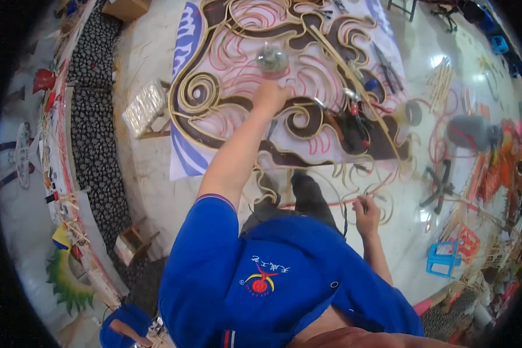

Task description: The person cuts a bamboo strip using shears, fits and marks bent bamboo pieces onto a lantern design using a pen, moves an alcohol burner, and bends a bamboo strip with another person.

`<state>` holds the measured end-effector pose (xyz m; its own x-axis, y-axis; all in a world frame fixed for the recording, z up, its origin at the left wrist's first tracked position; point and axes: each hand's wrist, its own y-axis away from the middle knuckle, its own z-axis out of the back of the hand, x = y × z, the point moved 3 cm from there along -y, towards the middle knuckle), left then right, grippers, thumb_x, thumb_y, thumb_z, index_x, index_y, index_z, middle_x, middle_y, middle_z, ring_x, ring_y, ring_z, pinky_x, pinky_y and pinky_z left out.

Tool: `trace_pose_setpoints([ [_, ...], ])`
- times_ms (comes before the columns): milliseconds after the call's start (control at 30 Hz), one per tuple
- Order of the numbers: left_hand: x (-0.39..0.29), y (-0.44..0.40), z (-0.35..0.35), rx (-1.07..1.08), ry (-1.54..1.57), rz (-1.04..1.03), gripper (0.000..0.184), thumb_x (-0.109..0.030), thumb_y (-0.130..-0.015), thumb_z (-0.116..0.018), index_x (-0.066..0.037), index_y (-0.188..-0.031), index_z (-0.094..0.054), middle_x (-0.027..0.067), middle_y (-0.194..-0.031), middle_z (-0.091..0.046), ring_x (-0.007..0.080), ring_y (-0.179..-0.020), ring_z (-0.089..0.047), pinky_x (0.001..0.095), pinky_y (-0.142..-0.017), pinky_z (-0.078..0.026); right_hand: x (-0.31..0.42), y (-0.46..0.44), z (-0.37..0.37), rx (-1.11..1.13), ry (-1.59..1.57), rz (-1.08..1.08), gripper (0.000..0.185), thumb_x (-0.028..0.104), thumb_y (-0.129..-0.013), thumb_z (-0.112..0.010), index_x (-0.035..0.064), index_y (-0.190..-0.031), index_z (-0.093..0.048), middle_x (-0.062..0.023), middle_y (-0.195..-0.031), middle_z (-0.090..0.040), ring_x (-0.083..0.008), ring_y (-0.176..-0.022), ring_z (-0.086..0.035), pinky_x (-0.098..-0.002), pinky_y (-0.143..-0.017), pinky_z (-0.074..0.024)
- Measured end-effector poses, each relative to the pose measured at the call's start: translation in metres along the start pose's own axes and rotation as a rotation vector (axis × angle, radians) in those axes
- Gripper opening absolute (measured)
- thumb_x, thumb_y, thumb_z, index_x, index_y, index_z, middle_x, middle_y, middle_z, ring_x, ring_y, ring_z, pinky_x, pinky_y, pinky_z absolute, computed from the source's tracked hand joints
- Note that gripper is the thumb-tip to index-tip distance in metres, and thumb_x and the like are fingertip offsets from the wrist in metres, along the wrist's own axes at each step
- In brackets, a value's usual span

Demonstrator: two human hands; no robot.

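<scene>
My left hand (271,97) reaches over a large curling pattern (232,75) of pink lines, dark bands and tan strip edging on a white sheet. Its fingers look curled together, and what they hold, if anything, is too small to tell. Just beyond the fingertips stands a clear round container (272,61); whether they touch it is unclear. Lower on the right, my right hand (366,213) is closed around a small dark item I cannot make out, beside loose looped strips (385,200).
Pliers (362,130) and other tools lie on the pattern's right part, near a long wooden strip (356,81) and a tape roll (410,113). A wrapped block (145,108) is at left. Blue stool (443,259) and grey container (470,132) stand at right.
</scene>
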<state>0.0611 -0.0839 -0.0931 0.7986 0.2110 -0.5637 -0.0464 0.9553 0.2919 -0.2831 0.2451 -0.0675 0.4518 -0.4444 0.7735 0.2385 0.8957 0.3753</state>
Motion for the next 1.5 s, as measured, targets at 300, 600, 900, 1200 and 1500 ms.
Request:
trace_pose_setpoints([
  [300, 0.001, -0.002, -0.005, 0.04, -0.037, 0.046, 0.044, -0.042, -0.08, -0.065, 0.0, -0.087, -0.076, 0.0263, -0.087, -0.071, 0.0421, -0.086, -0.07, 0.051, -0.077, -0.055, -0.006, -0.002, -0.006, -0.035, -0.039, 0.015, 0.018, 0.012, -0.092, -0.069, 0.0007, -0.106, -0.069, -0.0113, -0.084, -0.074, -0.0158, -0.077, -0.07, -0.0298, -0.07, -0.054],
  [600, -0.006, 0.012, 0.005, 0.035, -0.116, 0.05, 0.05, -0.048, -0.085, -0.063, 0.001, -0.087, -0.075, 0.0258, -0.084, -0.07, 0.0425, -0.084, -0.069, 0.0498, -0.075, -0.054, -0.001, -0.008, -0.001, -0.041, 0.0, 0.07, 0.015, 0.008, -0.093, -0.066, 0.0004, -0.106, -0.068, -0.0109, -0.084, -0.072, -0.0162, -0.078, -0.07, -0.0298, -0.07, -0.0543],
  [900, 0.05, 0.14, 0.029, -0.001, 0.258, -0.05, 0.037, -0.035, -0.094, -0.065, 0.0, -0.082, -0.07, 0.0091, -0.068, -0.066, 0.0161, -0.063, -0.06, 0.0333, -0.062, -0.047, 0.08, -0.087, 0.067, -0.488, 0.279, 0.44, 0.014, 0.005, -0.096, -0.061, 0.0014, -0.108, -0.066, -0.0129, -0.087, -0.069, -0.0193, -0.077, -0.066, -0.0306, -0.07, -0.052],
  [1200, 0.084, 0.239, 0.027, 0.042, 0.509, 0.128, 0.019, -0.018, -0.091, -0.073, 0.0, -0.093, -0.072, 0.0031, -0.077, -0.07, 0.0074, -0.071, -0.061, 0.0258, -0.066, -0.049, 0.065, -0.191, 0.052, -0.286, 0.836, 0.413, 0.03, 0.013, -0.09, -0.065, 0.0106, -0.119, -0.063, -0.0157, -0.1, -0.068, -0.0399, -0.096, -0.064, -0.0498, -0.082, -0.0508],
  [1500, 0.097, 0.281, 0.048, 0.018, 0.608, 0.13, 0.016, -0.018, -0.092, -0.073, -0.002, -0.093, -0.071, -0.002, -0.077, -0.065, 0.0045, -0.069, -0.056, 0.0224, -0.063, -0.046, 0.082, -0.18, 0.056, -0.372, 0.762, 0.383, 0.022, 0.02, -0.097, -0.055, 0.0088, -0.114, -0.064, -0.0201, -0.097, -0.07, -0.0422, -0.092, -0.066, -0.0513, -0.078, -0.0522],
])
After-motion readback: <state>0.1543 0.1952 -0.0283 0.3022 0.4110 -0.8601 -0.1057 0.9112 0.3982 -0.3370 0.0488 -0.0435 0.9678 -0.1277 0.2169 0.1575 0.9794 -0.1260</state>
